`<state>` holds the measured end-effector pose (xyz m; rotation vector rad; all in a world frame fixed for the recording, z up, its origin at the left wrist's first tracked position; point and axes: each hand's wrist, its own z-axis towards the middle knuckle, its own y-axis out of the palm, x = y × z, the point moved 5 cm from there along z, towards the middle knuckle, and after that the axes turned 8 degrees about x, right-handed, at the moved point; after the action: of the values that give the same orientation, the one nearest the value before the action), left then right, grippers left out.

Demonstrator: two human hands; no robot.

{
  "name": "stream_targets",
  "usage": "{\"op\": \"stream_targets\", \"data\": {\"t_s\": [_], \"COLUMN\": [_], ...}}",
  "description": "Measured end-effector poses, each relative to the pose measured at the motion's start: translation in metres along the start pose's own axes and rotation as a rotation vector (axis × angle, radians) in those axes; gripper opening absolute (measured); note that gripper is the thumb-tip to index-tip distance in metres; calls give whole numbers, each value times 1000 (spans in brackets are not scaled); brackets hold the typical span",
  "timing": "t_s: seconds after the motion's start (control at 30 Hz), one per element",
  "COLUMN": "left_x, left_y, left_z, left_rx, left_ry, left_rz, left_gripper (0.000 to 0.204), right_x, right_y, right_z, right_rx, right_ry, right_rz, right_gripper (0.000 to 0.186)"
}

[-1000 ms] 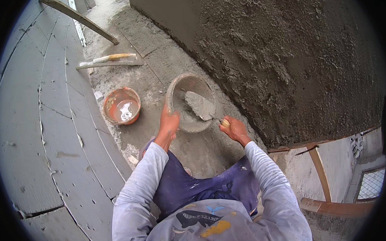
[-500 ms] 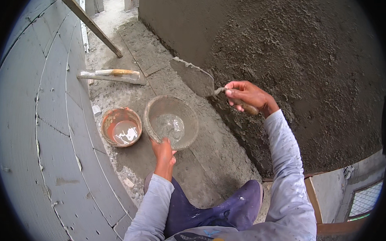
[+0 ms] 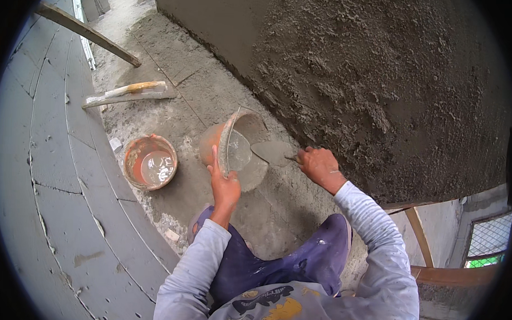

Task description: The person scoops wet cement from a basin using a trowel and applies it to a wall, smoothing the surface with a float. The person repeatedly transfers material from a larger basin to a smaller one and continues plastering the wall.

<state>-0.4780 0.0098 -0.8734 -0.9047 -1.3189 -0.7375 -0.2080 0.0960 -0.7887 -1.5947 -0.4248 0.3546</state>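
My left hand [image 3: 224, 188] grips the rim of a mortar-crusted orange basin [image 3: 212, 142], which is tilted on its side toward the wall. Wet grey mortar lines the inside of the basin. In my right hand [image 3: 322, 169] is a trowel [image 3: 274, 153], held by its handle, which my fingers mostly hide. The trowel's blade points left, at the mouth of the basin. Beyond my right hand rises a wall [image 3: 360, 79] coated in dark, rough wet mortar, smoother toward its far left part.
An orange bucket [image 3: 132, 174] with cloudy liquid stands left of the basin. Farther off, a long float with a wooden handle [image 3: 137, 88] lies against the grey block wall [image 3: 68, 210]. A wooden prop [image 3: 91, 34] slants down at the far left. My purple boots [image 3: 320, 247] are below.
The basin has been tipped from upright onto its side toward the right. My right hand has brought the trowel down and nearer, from beside the wall to the basin's mouth. The view has shifted slightly.
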Motion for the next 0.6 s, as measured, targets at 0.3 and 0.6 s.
{"op": "stream_targets", "data": {"t_s": [0.3,0.6], "left_x": [-10,-24], "left_y": [15,6], "left_z": [-15,-32], "left_rx": [-25,127], "left_ry": [-114,-593], "left_rz": [-156,-338], "left_gripper": [87,60], "right_x": [2,0], "right_y": [89,-52], "right_z": [-52,-28], "right_rx": [-12,204], "right_ry": [256,65], "right_rz": [456,437], "right_gripper": [39,42]}}
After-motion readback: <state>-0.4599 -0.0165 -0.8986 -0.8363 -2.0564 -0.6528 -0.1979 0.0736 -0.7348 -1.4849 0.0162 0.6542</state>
